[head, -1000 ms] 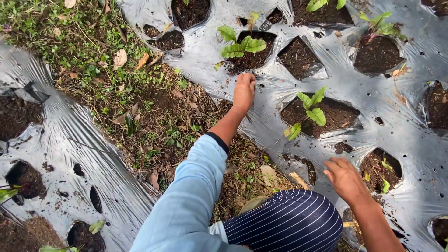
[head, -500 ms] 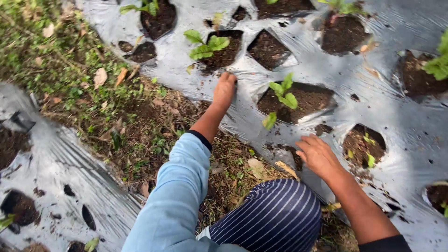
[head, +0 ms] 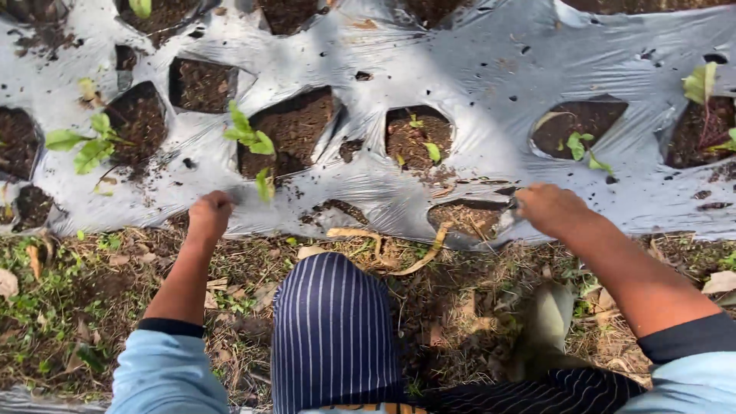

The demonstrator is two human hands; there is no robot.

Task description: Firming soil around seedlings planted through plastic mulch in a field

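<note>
A silver plastic sheet (head: 475, 69) covers the soil bed, with square holes cut in it. My left hand (head: 208, 217) is curled into a fist on the sheet's near edge, just below a small green seedling (head: 249, 138) in a soil hole. My right hand (head: 552, 208) is closed on the sheet's near edge, beside a shallow torn hole of soil (head: 468, 217). Both sleeves are light blue. My knee in dark striped trousers (head: 331, 322) sits between the arms.
More seedlings stand in holes at the left (head: 88, 146), middle (head: 429, 149) and right (head: 579, 146), (head: 701, 84). A dry yellow stalk (head: 418, 257) lies at the sheet's edge. Bare ground with dead leaves and weeds (head: 69, 284) runs along the near side.
The view has swung square to the bed. My left hand drew back from the seedling hole to the sheet's edge. My right hand moved up from the ground onto the sheet.
</note>
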